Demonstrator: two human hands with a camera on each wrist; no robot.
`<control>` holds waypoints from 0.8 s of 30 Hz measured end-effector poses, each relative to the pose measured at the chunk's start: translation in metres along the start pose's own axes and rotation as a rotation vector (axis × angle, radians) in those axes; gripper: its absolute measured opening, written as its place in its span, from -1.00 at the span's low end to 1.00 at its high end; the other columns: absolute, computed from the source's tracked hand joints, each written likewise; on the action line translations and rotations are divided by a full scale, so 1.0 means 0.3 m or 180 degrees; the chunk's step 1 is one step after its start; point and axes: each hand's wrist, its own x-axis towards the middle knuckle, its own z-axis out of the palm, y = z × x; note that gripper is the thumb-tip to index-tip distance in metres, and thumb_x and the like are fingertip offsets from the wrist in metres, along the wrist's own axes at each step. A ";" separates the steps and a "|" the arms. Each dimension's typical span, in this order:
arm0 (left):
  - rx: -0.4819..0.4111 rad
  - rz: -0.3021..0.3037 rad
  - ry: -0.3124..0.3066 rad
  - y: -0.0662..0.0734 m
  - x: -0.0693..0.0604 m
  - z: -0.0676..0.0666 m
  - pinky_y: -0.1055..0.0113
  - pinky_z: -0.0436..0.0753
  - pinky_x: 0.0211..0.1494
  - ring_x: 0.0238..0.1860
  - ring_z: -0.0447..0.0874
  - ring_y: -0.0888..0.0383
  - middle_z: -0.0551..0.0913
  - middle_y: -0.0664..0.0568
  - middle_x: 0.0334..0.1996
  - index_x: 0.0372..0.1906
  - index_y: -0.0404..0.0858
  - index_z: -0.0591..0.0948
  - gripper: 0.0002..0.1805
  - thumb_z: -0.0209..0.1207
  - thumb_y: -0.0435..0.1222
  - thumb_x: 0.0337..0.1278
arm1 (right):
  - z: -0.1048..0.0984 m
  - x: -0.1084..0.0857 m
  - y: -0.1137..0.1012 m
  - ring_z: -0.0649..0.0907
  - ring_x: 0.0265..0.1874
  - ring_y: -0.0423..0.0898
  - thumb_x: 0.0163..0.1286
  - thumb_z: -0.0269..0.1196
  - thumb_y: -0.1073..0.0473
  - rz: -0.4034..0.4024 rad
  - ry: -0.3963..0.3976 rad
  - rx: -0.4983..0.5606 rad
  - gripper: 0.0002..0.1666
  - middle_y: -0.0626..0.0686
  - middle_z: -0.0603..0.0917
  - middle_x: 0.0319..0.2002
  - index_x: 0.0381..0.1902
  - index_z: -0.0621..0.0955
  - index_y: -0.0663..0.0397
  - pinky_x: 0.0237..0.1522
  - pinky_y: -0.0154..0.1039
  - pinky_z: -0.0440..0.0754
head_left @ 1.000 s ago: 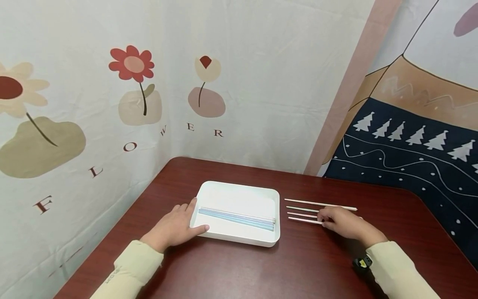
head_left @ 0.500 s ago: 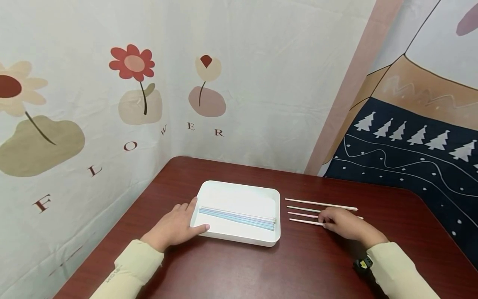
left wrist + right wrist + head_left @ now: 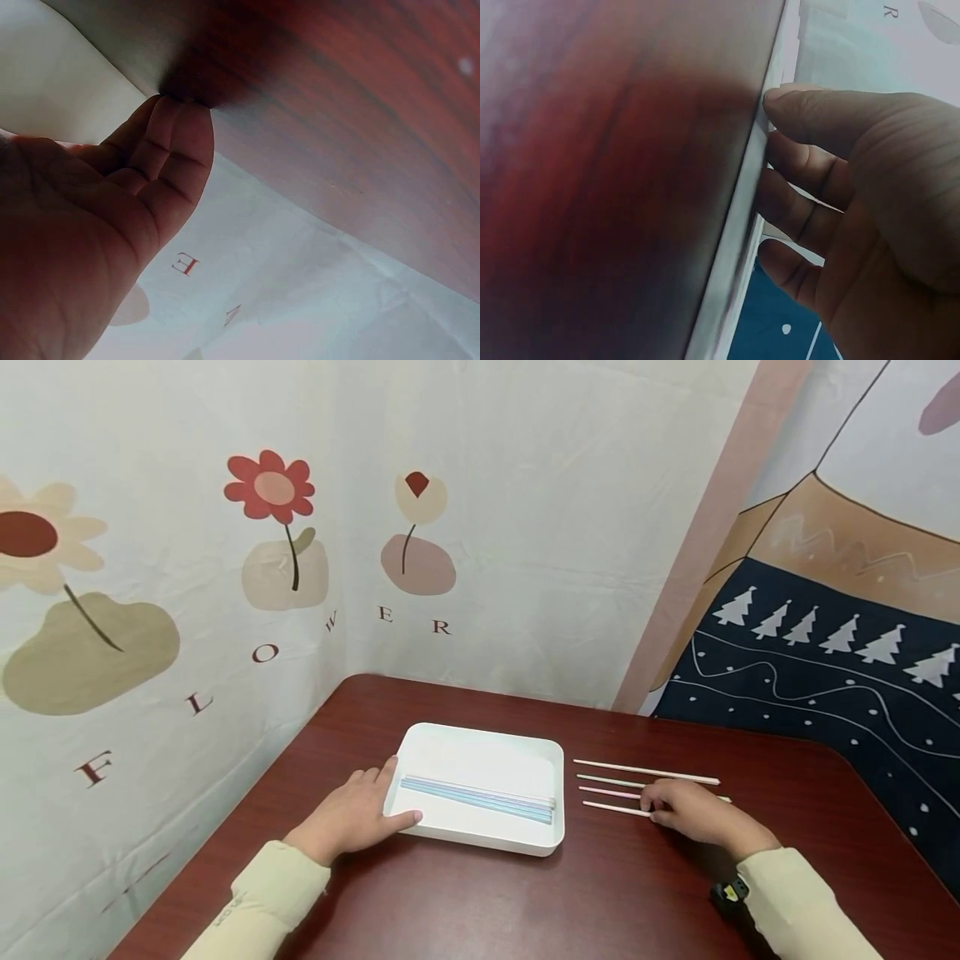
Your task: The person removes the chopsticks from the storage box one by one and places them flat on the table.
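My left hand (image 3: 351, 814) rests at the left side of a shallow white tray (image 3: 483, 750), fingers extended along its edge and thumb over the front rim. Inside the tray lie several chopsticks (image 3: 480, 797) in blue and pale tones, side by side. To the right of it, my right hand (image 3: 692, 810) pinches the nearest of several loose chopsticks, a pale chopstick (image 3: 617, 808) lying on the table. The right wrist view shows the thumb and fingertips against this chopstick (image 3: 735, 225). Just beyond it lie a pinkish chopstick (image 3: 607, 792) and a greenish chopstick (image 3: 609, 780), partly hidden by the hand.
A further pale chopstick (image 3: 645, 771) lies farthest back in the loose row. The dark red wooden table (image 3: 480, 902) meets a flower-printed cloth (image 3: 525, 568) behind and at left. A dark cloth with white trees (image 3: 825, 685) hangs at the right.
The nearest loose chopstick has shifted slightly toward me with my right hand, widening the gap to the pinkish one. My left hand and the tray stay put.
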 end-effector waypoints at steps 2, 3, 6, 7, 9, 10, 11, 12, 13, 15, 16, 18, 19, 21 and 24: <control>0.0000 -0.0003 -0.0009 0.002 -0.002 -0.001 -0.05 0.50 0.11 0.18 0.42 -0.18 0.47 -0.25 0.22 0.52 -0.40 0.11 0.22 0.07 0.45 0.05 | -0.009 0.003 -0.006 0.43 -0.43 -0.32 0.27 0.32 0.38 0.0023 -0.0025 0.0035 -0.74 -0.28 0.43 -0.48 -0.32 0.60 -0.16 -0.35 -0.27 0.43; -0.0004 -0.0007 -0.0013 0.003 -0.002 -0.002 -0.05 0.50 0.11 0.18 0.42 -0.17 0.47 -0.25 0.22 0.52 -0.40 0.11 0.22 0.07 0.45 0.05 | -0.014 0.005 -0.009 0.43 -0.43 -0.31 0.27 0.32 0.37 0.0011 -0.0022 0.0056 -0.75 -0.28 0.45 -0.47 -0.32 0.60 -0.14 -0.35 -0.26 0.44; -0.0006 -0.0022 -0.0009 0.004 -0.002 -0.002 -0.05 0.50 0.12 0.19 0.42 -0.17 0.47 -0.25 0.22 0.52 -0.41 0.11 0.22 0.08 0.45 0.05 | -0.029 0.022 -0.018 0.44 -0.42 -0.30 0.29 0.32 0.37 -0.0039 0.0037 0.0068 -0.79 -0.27 0.46 -0.47 -0.30 0.62 -0.10 -0.35 -0.26 0.46; -0.0004 -0.0025 -0.0006 0.004 -0.002 -0.001 -0.05 0.50 0.12 0.19 0.42 -0.17 0.47 -0.24 0.22 0.52 -0.40 0.12 0.22 0.08 0.44 0.05 | -0.034 0.032 -0.022 0.44 -0.42 -0.30 0.29 0.32 0.37 -0.0066 0.0062 0.0059 -0.80 -0.27 0.47 -0.46 -0.29 0.63 -0.09 -0.34 -0.26 0.47; -0.0008 -0.0029 0.0000 0.003 -0.001 0.001 -0.04 0.49 0.14 0.19 0.41 -0.17 0.47 -0.24 0.23 0.52 -0.40 0.12 0.21 0.08 0.44 0.05 | -0.044 0.055 -0.034 0.45 -0.42 -0.29 0.29 0.33 0.36 -0.0171 0.0136 0.0005 -0.81 -0.27 0.47 -0.46 -0.30 0.63 -0.07 -0.35 -0.26 0.47; -0.0005 -0.0028 0.0003 0.002 -0.001 0.001 -0.04 0.49 0.14 0.20 0.41 -0.17 0.47 -0.23 0.24 0.52 -0.40 0.12 0.21 0.08 0.44 0.05 | -0.049 0.069 -0.042 0.45 -0.42 -0.29 0.29 0.33 0.35 -0.0179 0.0154 -0.0015 -0.82 -0.27 0.47 -0.45 -0.30 0.64 -0.07 -0.34 -0.26 0.48; -0.0004 -0.0028 0.0002 0.001 -0.001 0.001 -0.04 0.49 0.14 0.20 0.41 -0.17 0.46 -0.23 0.24 0.52 -0.40 0.12 0.21 0.08 0.44 0.05 | -0.054 0.084 -0.051 0.47 -0.40 -0.29 0.30 0.33 0.35 -0.0192 0.0161 -0.0023 -0.82 -0.27 0.49 -0.43 -0.29 0.64 -0.07 -0.33 -0.25 0.50; -0.0006 -0.0025 0.0000 0.001 -0.001 0.001 -0.04 0.49 0.14 0.20 0.41 -0.17 0.46 -0.23 0.24 0.52 -0.41 0.12 0.21 0.08 0.44 0.05 | -0.058 0.100 -0.061 0.48 -0.39 -0.29 0.30 0.34 0.34 -0.0189 0.0162 -0.0025 -0.83 -0.26 0.51 -0.41 -0.29 0.64 -0.07 -0.31 -0.25 0.52; -0.0005 -0.0028 -0.0003 0.001 -0.002 0.001 -0.04 0.49 0.13 0.20 0.41 -0.17 0.46 -0.23 0.25 0.52 -0.40 0.12 0.21 0.08 0.44 0.05 | -0.061 0.116 -0.072 0.50 -0.38 -0.28 0.30 0.34 0.33 -0.0182 0.0154 -0.0022 -0.83 -0.26 0.53 -0.39 -0.28 0.65 -0.08 -0.29 -0.24 0.53; -0.0007 -0.0038 -0.0006 0.001 -0.002 0.001 -0.04 0.49 0.13 0.20 0.41 -0.17 0.46 -0.23 0.25 0.52 -0.40 0.12 0.21 0.08 0.44 0.05 | -0.067 0.148 -0.096 0.52 -0.35 -0.28 0.32 0.34 0.31 -0.0158 0.0127 -0.0006 -0.85 -0.26 0.56 -0.34 -0.26 0.66 -0.08 -0.24 -0.23 0.57; -0.0006 -0.0039 -0.0008 0.001 -0.002 0.000 -0.04 0.50 0.13 0.20 0.41 -0.16 0.46 -0.23 0.24 0.52 -0.40 0.11 0.21 0.08 0.44 0.05 | -0.068 0.164 -0.110 0.53 -0.33 -0.27 0.33 0.33 0.30 -0.0120 0.0101 0.0020 -0.86 -0.25 0.58 -0.32 -0.24 0.67 -0.09 -0.22 -0.23 0.58; -0.0001 -0.0042 -0.0012 0.002 -0.003 0.000 -0.04 0.50 0.13 0.20 0.41 -0.16 0.47 -0.24 0.24 0.52 -0.41 0.12 0.22 0.08 0.44 0.05 | -0.070 0.198 -0.137 0.54 -0.31 -0.25 0.34 0.33 0.28 -0.0099 0.0070 0.0065 -0.86 -0.25 0.61 -0.28 -0.21 0.68 -0.09 -0.18 -0.23 0.60; 0.0003 -0.0047 -0.0012 0.002 -0.002 0.000 -0.03 0.50 0.13 0.20 0.41 -0.16 0.47 -0.24 0.23 0.52 -0.41 0.12 0.22 0.08 0.44 0.05 | -0.071 0.215 -0.153 0.55 -0.30 -0.24 0.35 0.33 0.27 -0.0098 0.0063 0.0085 -0.86 -0.24 0.62 -0.27 -0.19 0.69 -0.09 -0.17 -0.22 0.60; 0.0003 -0.0049 -0.0014 0.003 -0.002 0.000 -0.03 0.50 0.14 0.19 0.42 -0.16 0.47 -0.24 0.23 0.52 -0.41 0.11 0.22 0.08 0.44 0.05 | -0.071 0.251 -0.181 0.55 -0.29 -0.23 0.36 0.33 0.26 -0.0097 0.0056 0.0116 -0.86 -0.23 0.62 -0.26 -0.17 0.70 -0.09 -0.17 -0.23 0.60; -0.0006 -0.0053 -0.0011 0.004 -0.001 0.000 -0.02 0.50 0.13 0.19 0.42 -0.16 0.47 -0.24 0.23 0.52 -0.40 0.12 0.21 0.08 0.44 0.05 | -0.071 0.305 -0.224 0.55 -0.29 -0.22 0.36 0.33 0.25 -0.0103 0.0072 0.0150 -0.86 -0.22 0.63 -0.25 -0.16 0.70 -0.10 -0.17 -0.24 0.59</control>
